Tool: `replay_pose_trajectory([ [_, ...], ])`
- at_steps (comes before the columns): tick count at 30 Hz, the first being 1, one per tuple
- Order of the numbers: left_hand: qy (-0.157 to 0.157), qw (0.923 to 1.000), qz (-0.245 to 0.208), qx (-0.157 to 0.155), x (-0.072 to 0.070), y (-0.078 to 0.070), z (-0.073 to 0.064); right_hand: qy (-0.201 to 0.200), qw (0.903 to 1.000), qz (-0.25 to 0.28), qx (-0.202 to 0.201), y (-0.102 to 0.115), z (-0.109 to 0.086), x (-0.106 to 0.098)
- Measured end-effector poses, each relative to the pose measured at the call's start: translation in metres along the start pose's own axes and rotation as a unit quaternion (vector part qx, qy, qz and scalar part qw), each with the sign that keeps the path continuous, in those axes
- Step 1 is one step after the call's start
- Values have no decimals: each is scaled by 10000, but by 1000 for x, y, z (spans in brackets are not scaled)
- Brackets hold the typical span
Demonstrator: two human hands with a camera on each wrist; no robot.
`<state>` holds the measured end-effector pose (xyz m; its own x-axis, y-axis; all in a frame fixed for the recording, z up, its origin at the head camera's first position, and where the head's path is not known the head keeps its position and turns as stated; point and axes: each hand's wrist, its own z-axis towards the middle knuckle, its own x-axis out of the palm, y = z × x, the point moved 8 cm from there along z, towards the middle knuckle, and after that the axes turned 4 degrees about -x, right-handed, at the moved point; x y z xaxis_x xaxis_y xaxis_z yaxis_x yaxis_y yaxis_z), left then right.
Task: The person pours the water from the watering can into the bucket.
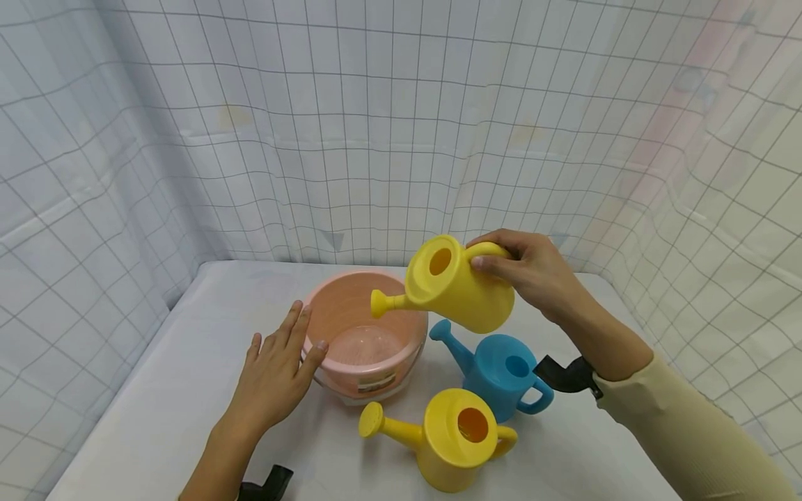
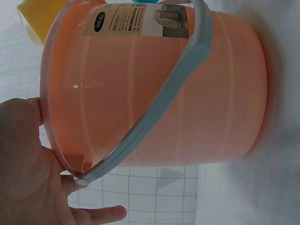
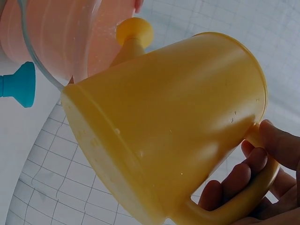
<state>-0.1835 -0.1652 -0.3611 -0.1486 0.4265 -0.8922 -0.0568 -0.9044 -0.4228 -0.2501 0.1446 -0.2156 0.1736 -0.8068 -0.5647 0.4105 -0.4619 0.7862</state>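
My right hand (image 1: 532, 268) grips the handle of a yellow watering can (image 1: 470, 296), its fingers wrapped through the loop in the right wrist view. The can is raised and tilted, with its spout head over the right side of a pink bucket (image 1: 326, 320). My left hand (image 1: 276, 372) rests at the bucket's left rim with straight, spread fingers. In the left wrist view the bucket's pale handle (image 2: 154, 103) hangs down across its side, below a printed label (image 2: 136, 19).
A blue watering can (image 1: 498, 372) stands right of the bucket, and a second yellow watering can (image 1: 447, 442) stands in front of it. All are on a white-covered table (image 1: 207, 320). Grid-patterned curtains (image 1: 401, 125) enclose the back and sides.
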Motion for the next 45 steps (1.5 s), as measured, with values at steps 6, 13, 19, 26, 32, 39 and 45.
replay_pose_trajectory([
  [6, 1, 10000, 20, 16, 0, -1, -1, 50, 10000, -34, 34, 2, 2, 1],
  [13, -27, 10000, 51, 38, -1, -2, -2, 130, 9999, 30, -57, 5, 3, 2],
  [19, -46, 9999, 98, 17, 0, -2, -1, 210, 9997, 25, -100, 7, 5, 3],
  [26, -25, 10000, 83, 11, 0, -2, -1, 219, 9996, -59, -141, 8, 7, 3],
  [32, -44, 10000, 82, 12, -1, -2, -1, 229, 9997, -87, -84, 10, 9, 4],
  [39, -74, 9999, 67, 28, -1, -2, -1, 275, 9996, -92, -57, 11, 10, 6],
  [45, -53, 10000, 69, 25, -1, -2, -1, 317, 9994, -77, -128, 14, 12, 7],
])
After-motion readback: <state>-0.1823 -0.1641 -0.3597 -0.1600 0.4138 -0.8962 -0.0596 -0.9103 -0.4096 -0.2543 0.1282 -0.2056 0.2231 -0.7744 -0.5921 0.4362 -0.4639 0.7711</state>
